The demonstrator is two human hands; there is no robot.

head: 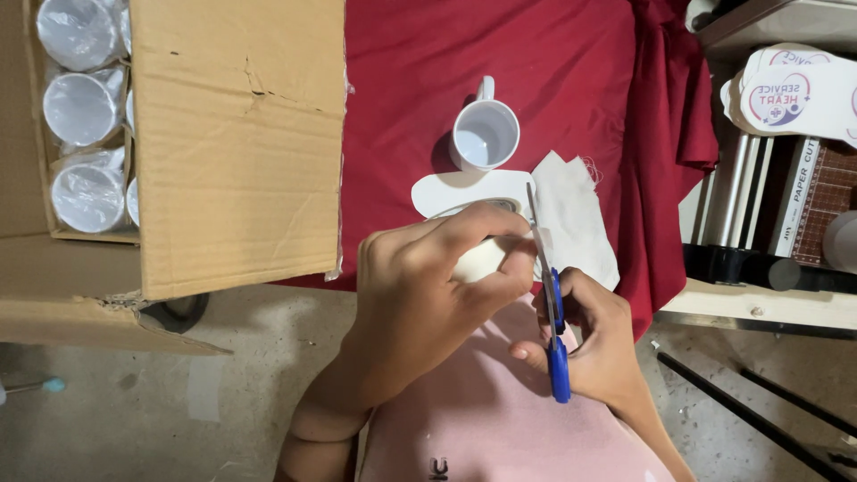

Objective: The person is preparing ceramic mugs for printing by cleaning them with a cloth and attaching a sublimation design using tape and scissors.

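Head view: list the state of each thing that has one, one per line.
Scissors: blades nearly closed, held in right hand.
White cut-out sheet: gripped by left hand.
White mug: upright, empty.
Cardboard box: flaps open, wrapped mugs inside.
White cloth: lying flat.

Mug (485,135): set on the cloth-covered table (571,80), behind the hands.
Box (232,143): placed left of the mug, cups (85,107) packed inside.
Scissors (552,308): held right of the left hand (428,295).
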